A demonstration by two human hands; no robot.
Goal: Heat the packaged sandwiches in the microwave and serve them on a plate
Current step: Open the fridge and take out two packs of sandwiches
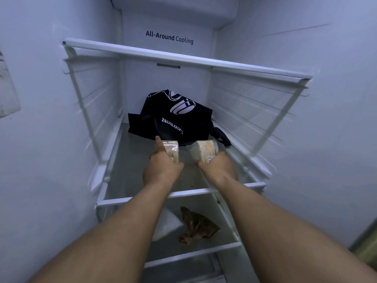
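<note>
Each hand grips a clear-wrapped sandwich: left hand, right hand

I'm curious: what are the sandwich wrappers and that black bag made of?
The sandwich wrappers look like thin clear plastic: glossy, with the bread showing through. The black bag looks like soft matte cloth, since it folds and slumps; possibly woven plastic.
</note>
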